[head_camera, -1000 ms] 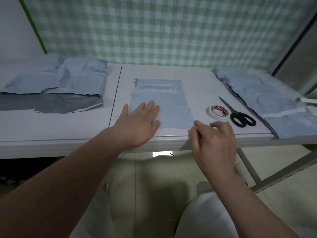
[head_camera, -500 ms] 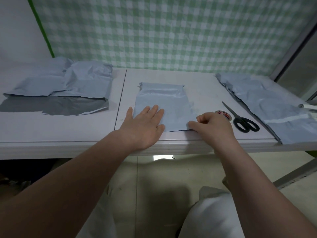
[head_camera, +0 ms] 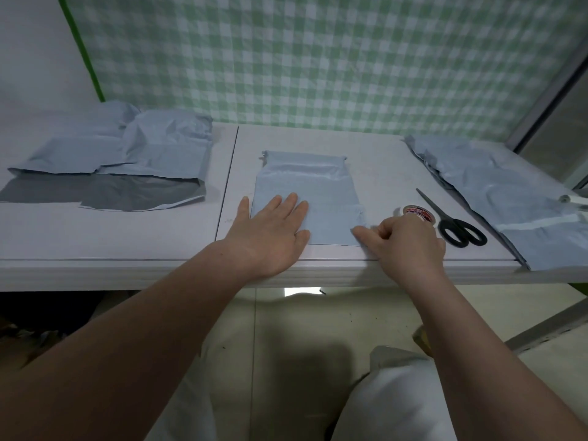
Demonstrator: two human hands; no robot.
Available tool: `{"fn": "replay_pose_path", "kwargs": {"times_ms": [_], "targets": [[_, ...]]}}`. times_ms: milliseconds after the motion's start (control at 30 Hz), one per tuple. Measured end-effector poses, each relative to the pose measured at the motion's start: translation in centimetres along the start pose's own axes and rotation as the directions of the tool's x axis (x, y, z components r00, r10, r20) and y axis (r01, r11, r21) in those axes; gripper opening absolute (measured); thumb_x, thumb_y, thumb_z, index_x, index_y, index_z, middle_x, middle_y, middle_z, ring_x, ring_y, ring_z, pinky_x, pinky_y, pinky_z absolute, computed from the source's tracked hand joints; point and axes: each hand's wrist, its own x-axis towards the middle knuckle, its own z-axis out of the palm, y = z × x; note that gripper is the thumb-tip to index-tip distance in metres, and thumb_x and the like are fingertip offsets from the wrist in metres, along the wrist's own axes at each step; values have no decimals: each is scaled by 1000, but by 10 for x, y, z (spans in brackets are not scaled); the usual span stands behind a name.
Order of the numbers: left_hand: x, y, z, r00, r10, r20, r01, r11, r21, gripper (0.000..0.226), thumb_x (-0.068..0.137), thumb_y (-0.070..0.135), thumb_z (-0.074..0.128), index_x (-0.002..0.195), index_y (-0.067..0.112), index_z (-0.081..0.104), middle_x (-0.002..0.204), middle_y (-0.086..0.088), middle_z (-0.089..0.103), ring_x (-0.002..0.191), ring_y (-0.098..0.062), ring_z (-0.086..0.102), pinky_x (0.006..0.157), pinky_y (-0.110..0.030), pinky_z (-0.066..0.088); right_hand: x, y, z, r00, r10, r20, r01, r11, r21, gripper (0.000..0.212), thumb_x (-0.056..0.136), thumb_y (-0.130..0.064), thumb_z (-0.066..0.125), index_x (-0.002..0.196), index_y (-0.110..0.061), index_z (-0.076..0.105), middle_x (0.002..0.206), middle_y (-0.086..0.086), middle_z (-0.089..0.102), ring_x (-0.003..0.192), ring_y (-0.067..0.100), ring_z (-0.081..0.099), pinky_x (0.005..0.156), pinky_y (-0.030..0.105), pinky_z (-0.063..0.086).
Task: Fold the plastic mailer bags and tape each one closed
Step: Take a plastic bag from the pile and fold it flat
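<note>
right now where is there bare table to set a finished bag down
Bare table lies along the near edge in front of the left pile, and in a strip between that pile and the middle bag. A smaller patch sits behind the tape, between middle bag and right pile. Crowded: right hand, tape and scissors bunch together.

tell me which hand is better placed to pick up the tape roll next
Right, likely. The right hand is at the near right corner of the flat grey-blue plastic mailer bag, beside the small white tape roll with a red label. The left hand lies flat on the bag.
</note>
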Motion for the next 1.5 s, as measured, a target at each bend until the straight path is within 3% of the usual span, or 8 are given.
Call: {"fn": "replay_pose_path", "kwargs": {"times_ms": [267,400,500,600,767,1100,1300,1500], "targets": [[2,-1,2,1000,4,-10,-4,1000,-5,56,100,42,11,150,23,-6,159,7,-11,145,-13,-8,115,-55,-5,-6,-13,3,940,-171,-296,167,985,-41,15,83,-37,65,85,-23,68,92,1,62,95,25,56,74,32,33],[0,1,2,999,8,-39,-9,999,-46,53,100,42,16,150,28,4,159,5,-10,145,-13,-7,115,-56,-5,-9,-38,10,975,-220,37,198,932,304,10,78,-32,70,87,-29,70,88,-11,67,93,14,61,89,36,46],[-3,1,2,966,33,-256,-66,990,-121,29,96,39,37,124,31,40,157,0,10,145,-17,4,114,-56,-2,-10,-38,11,957,-198,213,146,960,239,13,76,-41,70,87,-37,65,93,-20,62,105,11,56,97,38,40],[-1,3,-3,911,66,-407,-127,984,-124,8,88,35,54,92,29,58,120,3,46,119,-21,40,110,-44,18,-7,-36,8,951,-156,266,99,971,217,12,73,-44,70,77,-38,61,94,-19,62,106,14,54,94,36,37],[3,7,-12,968,-36,-247,-54,936,-349,11,86,32,58,75,33,60,75,16,49,88,-11,49,84,-33,36,-6,-41,8,951,-115,286,71,985,158,12,77,-42,65,67,-34,63,83,-17,65,103,16,54,85,33,32],[8,1,-20,998,-66,-14,47,839,-542,14,74,29,75,63,30,66,79,12,68,90,-12,61,97,-43,43,-4,-38,5,944,-122,305,76,984,161,15,78,-35,65,64,-33,63,83,-17,65,104,17,53,89,34,35],[3,-10,-31,993,-98,63,117,824,-554,10,75,22,77,71,25,68,82,6,67,79,-9,58,67,-20,42,-1,-21,-4,958,-91,272,37,979,200,12,77,-34,68,65,-32,65,84,-20,67,102,14,55,93,35,36],[0,-24,-36,987,-112,117,157,842,-517,11,75,25,78,71,26,67,79,8,63,79,-9,56,71,-21,38,4,1,-11,952,-55,300,-27,965,262,9,59,-43,66,68,-44,69,75,-14,70,94,16,62,98,48,42]]}}
